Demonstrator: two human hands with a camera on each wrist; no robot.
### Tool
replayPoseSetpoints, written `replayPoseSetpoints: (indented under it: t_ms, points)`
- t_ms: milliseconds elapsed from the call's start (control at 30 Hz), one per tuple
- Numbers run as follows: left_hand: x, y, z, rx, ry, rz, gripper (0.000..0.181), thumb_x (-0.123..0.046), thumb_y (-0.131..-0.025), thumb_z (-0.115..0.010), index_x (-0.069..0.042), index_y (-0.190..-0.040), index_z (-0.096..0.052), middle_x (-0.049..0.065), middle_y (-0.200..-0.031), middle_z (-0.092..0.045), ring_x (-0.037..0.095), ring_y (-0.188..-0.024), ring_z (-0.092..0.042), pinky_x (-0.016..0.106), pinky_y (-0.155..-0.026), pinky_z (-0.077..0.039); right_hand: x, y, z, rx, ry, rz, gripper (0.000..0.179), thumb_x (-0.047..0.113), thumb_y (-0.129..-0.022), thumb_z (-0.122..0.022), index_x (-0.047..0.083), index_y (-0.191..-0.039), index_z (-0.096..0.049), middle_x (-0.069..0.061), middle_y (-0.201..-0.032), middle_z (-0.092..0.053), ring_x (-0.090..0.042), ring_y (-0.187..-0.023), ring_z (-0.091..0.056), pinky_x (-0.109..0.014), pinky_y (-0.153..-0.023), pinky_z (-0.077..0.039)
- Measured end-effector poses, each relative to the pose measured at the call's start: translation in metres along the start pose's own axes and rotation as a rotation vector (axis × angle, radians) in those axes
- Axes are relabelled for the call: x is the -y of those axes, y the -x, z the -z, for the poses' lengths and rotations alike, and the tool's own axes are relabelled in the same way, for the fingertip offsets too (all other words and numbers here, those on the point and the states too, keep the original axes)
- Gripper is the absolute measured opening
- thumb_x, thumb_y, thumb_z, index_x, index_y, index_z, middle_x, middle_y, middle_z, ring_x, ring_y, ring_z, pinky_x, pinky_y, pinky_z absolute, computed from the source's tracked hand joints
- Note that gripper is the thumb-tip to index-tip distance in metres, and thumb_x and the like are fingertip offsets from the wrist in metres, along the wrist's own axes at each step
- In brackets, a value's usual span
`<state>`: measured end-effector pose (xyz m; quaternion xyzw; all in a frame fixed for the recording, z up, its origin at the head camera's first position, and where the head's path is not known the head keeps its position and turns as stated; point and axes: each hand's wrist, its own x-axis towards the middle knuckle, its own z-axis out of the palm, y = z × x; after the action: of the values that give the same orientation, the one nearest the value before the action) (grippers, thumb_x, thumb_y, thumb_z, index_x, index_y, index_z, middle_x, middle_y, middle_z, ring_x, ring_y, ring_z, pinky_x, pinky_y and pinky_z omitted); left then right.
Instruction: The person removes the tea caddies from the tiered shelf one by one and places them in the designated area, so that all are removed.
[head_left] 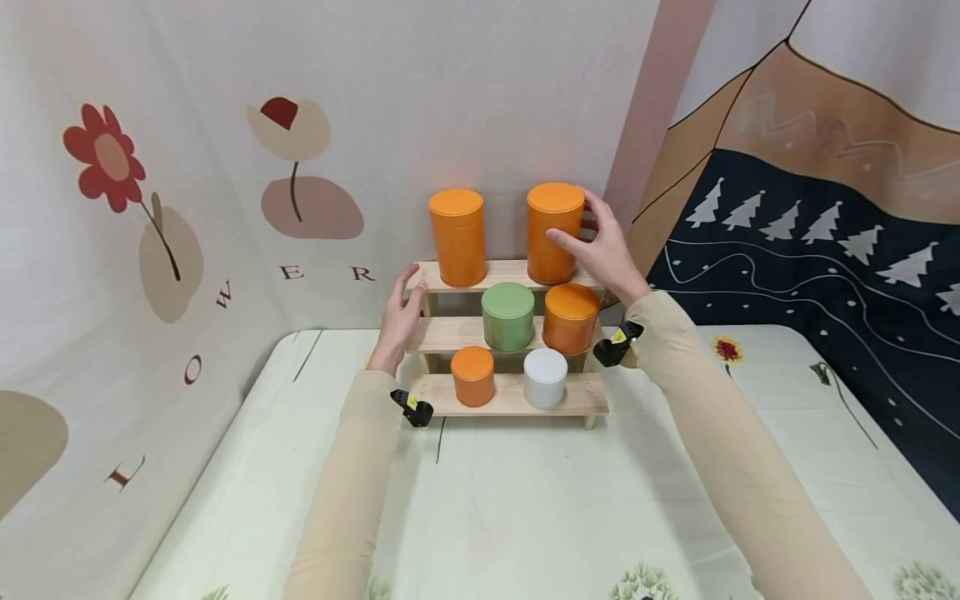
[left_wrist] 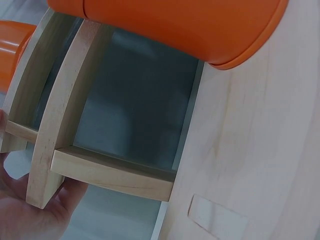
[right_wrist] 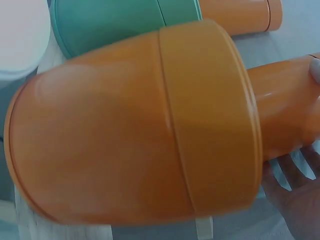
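Observation:
A three-step wooden stand bears several lidded round canisters. At the left end of its top step, my left hand grips the wood; the left wrist view shows the fingers around a wooden slat. My right hand holds the tall orange canister at the top right, thumb across its front and fingers round its far side. Another tall orange canister stands at the top left. On the middle step sit a green canister and an orange one, the latter large in the right wrist view.
Along the bottom step are a small orange canister and a white one. The stand rests on a pale cloth-covered table, close against a printed fabric backdrop. A dark tree-patterned cloth hangs at the right.

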<state>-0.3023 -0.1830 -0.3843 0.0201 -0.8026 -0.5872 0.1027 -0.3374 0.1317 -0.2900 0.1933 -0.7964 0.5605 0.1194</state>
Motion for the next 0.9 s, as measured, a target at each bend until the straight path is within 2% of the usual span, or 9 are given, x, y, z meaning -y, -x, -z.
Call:
replayPoseSetpoints:
  t_ms: [367,900]
  points:
    - [0.001,0.000,0.000,0.004,0.007,-0.002,0.051,-0.044,-0.102,-0.042,-0.034,-0.150,-0.032,-0.003,-0.158,-0.020,0.032,-0.134,-0.036,0.049,-0.107,-0.031,-0.003,0.005,0.018,-0.028,0.045,0.010,0.075,0.030,-0.089,-0.071,0.017,-0.150,-0.031,-0.010,-0.138,-0.038,-0.027,-0.120,-0.045,-0.036,-0.103,-0.039]
    - [0.001,-0.001,0.000,0.002,0.013,0.021,0.052,-0.047,-0.101,-0.043,-0.035,-0.150,-0.032,-0.002,-0.157,-0.025,0.031,-0.133,-0.037,0.050,-0.106,-0.032,-0.010,0.016,0.043,-0.056,0.097,-0.009,0.073,0.030,-0.091,-0.069,0.014,-0.150,-0.030,-0.011,-0.138,-0.041,-0.030,-0.120,-0.044,-0.042,-0.102,-0.040]
